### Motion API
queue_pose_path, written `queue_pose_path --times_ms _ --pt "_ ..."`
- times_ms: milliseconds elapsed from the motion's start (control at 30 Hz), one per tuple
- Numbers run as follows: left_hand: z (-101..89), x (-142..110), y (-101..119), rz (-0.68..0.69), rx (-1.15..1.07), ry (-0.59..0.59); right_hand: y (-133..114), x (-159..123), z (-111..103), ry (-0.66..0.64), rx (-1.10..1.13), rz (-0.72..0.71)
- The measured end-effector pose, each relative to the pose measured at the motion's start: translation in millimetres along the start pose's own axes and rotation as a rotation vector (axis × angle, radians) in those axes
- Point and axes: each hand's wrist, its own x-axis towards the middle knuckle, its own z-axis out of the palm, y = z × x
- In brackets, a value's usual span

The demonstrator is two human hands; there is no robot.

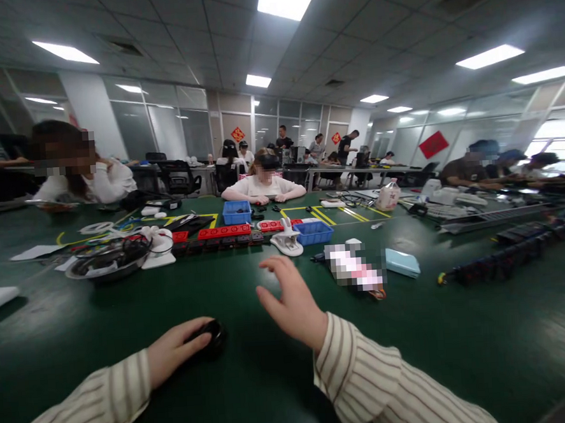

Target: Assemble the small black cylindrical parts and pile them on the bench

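The black round thing (217,334) is toward the table's (462,328) near edge, with my left hand (181,346) curled around it. My right hand (295,303) is open and empty. Holding too loosely could let it slip.

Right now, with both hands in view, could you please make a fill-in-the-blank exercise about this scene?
The left hand grips a rounded ____ object.
The right hand holds ____.
The blue bins on the table number ____.
In the picture, the light-blue case is to the ____ of the right hand.
Missing words: black; nothing; two; right.
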Motion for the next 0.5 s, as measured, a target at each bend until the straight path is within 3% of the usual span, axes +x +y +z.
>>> queue_pose_path --times_ms 67,133,267,367,500 --pt "22.1 38 17 0.051 -0.092 -0.121 13 3 -40 0.166 -0.066 0.044" --pt "38.0 64 26 0.075 -0.132 -0.158 36 -1 -80 0.353 -0.112 0.148" --pt "49.6 82 28 0.072 -0.135 -0.129 94 -27 -147 0.666 -0.202 0.393" --pt "48.5 81 23 0.025 -0.117 -0.079 129 -46 -173 0.669 -0.305 0.536" --pt "47.0 81 19 -0.026 -0.089 -0.044 147 -56 -174 0.494 -0.423 0.713"
